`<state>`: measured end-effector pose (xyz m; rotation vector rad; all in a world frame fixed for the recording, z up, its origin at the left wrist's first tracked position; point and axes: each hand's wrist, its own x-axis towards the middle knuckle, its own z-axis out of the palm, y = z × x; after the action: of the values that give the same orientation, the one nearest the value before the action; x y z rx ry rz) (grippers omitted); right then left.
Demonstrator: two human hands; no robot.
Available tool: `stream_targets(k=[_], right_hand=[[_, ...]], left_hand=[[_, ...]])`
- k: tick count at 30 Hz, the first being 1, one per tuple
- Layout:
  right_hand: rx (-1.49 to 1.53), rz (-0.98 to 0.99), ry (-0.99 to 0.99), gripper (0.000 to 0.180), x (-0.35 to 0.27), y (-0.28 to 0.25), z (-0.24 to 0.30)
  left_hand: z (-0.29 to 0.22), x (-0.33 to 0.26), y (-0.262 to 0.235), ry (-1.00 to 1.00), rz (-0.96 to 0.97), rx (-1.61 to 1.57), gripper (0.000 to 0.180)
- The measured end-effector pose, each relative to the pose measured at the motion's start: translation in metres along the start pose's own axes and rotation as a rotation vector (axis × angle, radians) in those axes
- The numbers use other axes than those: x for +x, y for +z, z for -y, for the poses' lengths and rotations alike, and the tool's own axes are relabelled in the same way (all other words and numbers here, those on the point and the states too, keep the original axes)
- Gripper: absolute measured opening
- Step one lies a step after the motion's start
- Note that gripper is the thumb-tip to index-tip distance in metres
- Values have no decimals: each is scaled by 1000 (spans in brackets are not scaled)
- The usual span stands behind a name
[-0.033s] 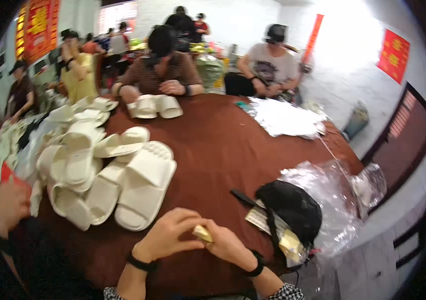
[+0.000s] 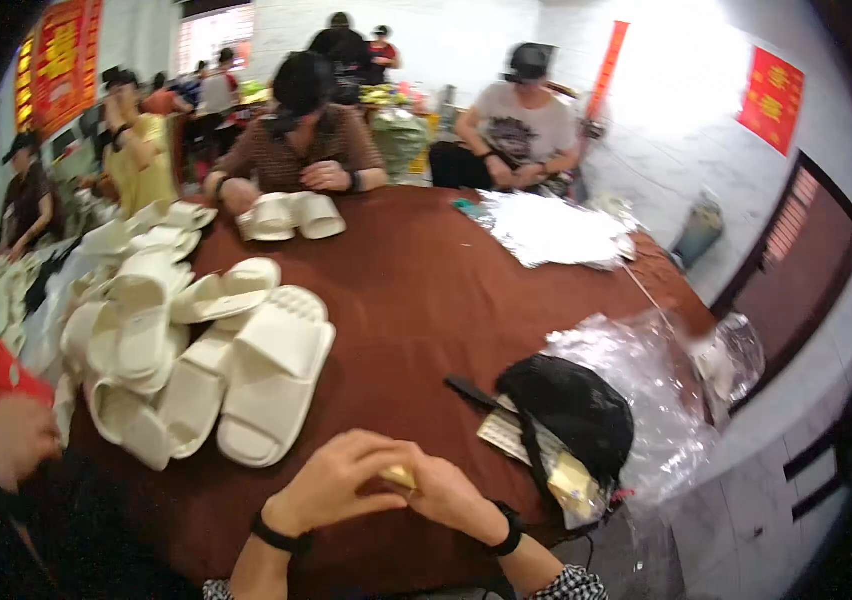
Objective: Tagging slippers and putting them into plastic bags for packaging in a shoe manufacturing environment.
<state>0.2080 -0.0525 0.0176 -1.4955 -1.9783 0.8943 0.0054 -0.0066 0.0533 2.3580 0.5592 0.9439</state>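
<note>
My left hand (image 2: pixel 341 485) and my right hand (image 2: pixel 454 500) meet over the near edge of the table. Between their fingertips is a small pale yellow piece (image 2: pixel 399 476), mostly covered by fingers, so its kind is not clear. The right hand is closed on it with thumb and fingers. My left hand curves in from the other side, thumb and fingertips closing against the same piece. Left of my hands lies a pile of cream slide slippers (image 2: pixel 271 390), the nearest one sole down with its strap up.
A black bag (image 2: pixel 571 410), a yellow block (image 2: pixel 574 490) in clear wrap and crumpled plastic (image 2: pixel 636 390) lie at right on the brown cloth (image 2: pixel 406 290). Silvery sheets (image 2: pixel 556 230) lie farther back. A person (image 2: pixel 296 150) sits opposite by more slippers (image 2: pixel 291 216). Another person's hand (image 2: pixel 21 440) is at far left.
The whole view has shifted slightly, so the table things sit farther left. My hands still hold the yellow piece, and less of it shows.
</note>
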Motion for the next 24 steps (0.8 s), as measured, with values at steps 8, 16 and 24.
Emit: stream_targets(k=[8, 16, 24], right_hand=[[114, -161, -60, 80, -84, -21, 15], [39, -920, 293, 22, -219, -153, 6], [-103, -1293, 509, 22, -356, -349, -221]], left_hand=[[-23, 7, 30, 33, 111, -94, 17], [-12, -1, 18, -322, 170, 93, 26], [-16, 14, 23, -307, 283, 92, 27]])
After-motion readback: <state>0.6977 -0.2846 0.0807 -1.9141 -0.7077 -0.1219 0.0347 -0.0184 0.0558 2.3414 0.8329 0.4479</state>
